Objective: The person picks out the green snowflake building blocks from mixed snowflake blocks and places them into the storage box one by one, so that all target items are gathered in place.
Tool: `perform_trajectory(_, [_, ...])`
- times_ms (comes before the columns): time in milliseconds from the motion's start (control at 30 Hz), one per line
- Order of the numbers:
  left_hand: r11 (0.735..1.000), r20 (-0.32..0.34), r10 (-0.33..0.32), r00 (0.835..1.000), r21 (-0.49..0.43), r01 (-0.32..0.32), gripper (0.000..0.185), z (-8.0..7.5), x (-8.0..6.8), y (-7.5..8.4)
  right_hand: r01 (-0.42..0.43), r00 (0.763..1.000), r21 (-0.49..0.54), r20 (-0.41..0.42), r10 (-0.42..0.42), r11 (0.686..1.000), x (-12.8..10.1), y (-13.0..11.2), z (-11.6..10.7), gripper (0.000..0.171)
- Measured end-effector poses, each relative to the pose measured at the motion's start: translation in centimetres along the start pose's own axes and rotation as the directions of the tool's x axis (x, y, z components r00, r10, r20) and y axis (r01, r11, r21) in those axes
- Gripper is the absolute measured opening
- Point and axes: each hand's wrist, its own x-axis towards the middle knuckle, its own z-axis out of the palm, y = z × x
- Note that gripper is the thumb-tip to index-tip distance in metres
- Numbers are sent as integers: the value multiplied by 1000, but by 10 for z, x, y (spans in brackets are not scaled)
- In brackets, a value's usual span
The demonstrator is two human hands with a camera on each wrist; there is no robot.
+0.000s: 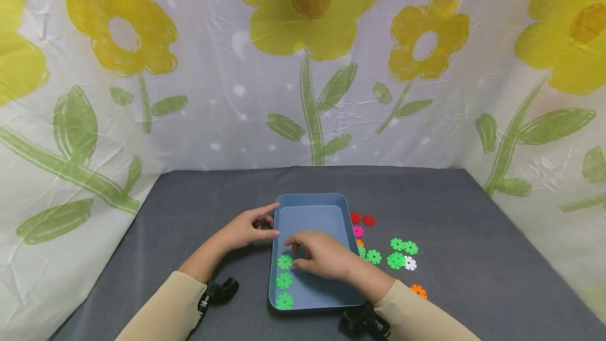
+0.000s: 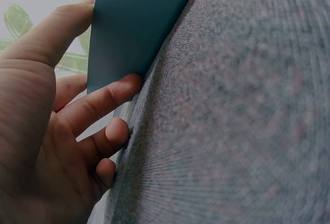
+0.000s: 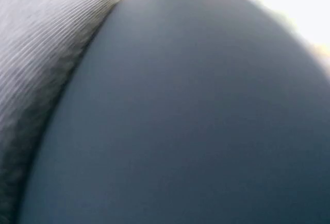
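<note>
A shallow blue tray (image 1: 312,214) lies on the dark cloth. Three green notched discs (image 1: 284,281) stand in a column along its left side, flat and apart. My left hand (image 1: 248,229) is at the tray's left rim, thumb and index finger spread along it. In the left wrist view, its fingers (image 2: 116,90) touch the tray's wall (image 2: 134,28). Over the tray hangs my right hand (image 1: 322,257), fingers bent, thumb tip beside the uppermost green disc. A gap separates that thumb from the index finger, and no piece shows between them. The right wrist view is blurred and shows no hand.
Right of the tray lie loose notched discs: red ones (image 1: 369,220), a pink one (image 1: 358,231), several green ones (image 1: 395,260), a white one (image 1: 410,263) and an orange one (image 1: 418,291). My right forearm partly covers the tray. A flower-printed curtain (image 1: 213,120) stands behind the table.
</note>
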Motion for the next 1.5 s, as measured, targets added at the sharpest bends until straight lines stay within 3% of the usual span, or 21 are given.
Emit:
perform_trajectory(133, [1000, 7, 3, 1000, 3, -3, 82, 3, 3, -1, 16, 998, 26, -60, -15, 1000, -9, -1, -19, 36])
perform_trajectory(300, [1000, -8, 11, 1000, 11, -11, 79, 7, 8, 0, 32, 972, 21, -233, -26, 999, -22, 6, -49, 33])
perform_trajectory(433, [999, -1, 34, 999, 23, -34, 76, 11, 8, 0, -12, 940, 62, -341, 33, 998, -38, 20, -69, 30])
perform_trajectory(600, [999, 0, 39, 999, 32, -39, 75, 14, 7, -4, -81, 923, 102, -368, 113, 992, -57, 38, -84, 29])
perform_trajectory(767, [998, -27, 66, 997, 6, -66, 72, 13, 2, -8, -146, 933, 96, -317, 169, 985, -72, 53, -93, 29])
perform_trajectory(933, [995, -48, 100, 994, -18, -101, 71, 13, -3, -10, -257, 962, 56, -84, 261, 965, -88, 64, -94, 27])
perform_trajectory(1033, [993, -66, 112, 992, -28, -114, 70, 14, -5, -12, -338, 939, 16, 66, 337, 941, -95, 68, -88, 26])
perform_trajectory(1100, [992, -79, 121, 990, -33, -123, 70, 14, -5, -13, -386, 916, -10, 115, 385, 922, -97, 70, -83, 27])
perform_trajectory(1200, [990, -92, 129, 987, -44, -133, 70, 16, -3, -14, -438, 890, -35, 125, 439, 898, -99, 72, -78, 30])
perform_trajectory(1300, [987, -101, 142, 985, -61, -149, 70, 18, 1, -14, -458, 880, -60, 108, 462, 887, -99, 72, -77, 29])
perform_trajectory(1400, [979, -132, 176, 975, -79, -188, 69, 19, 2, -16, -447, 885, -86, 101, 454, 890, -98, 70, -77, 26])
perform_trajectory(1500, [972, -176, 205, 963, -75, -221, 67, 20, 0, -21, -397, 907, -131, 94, 410, 908, -94, 69, -74, 23])
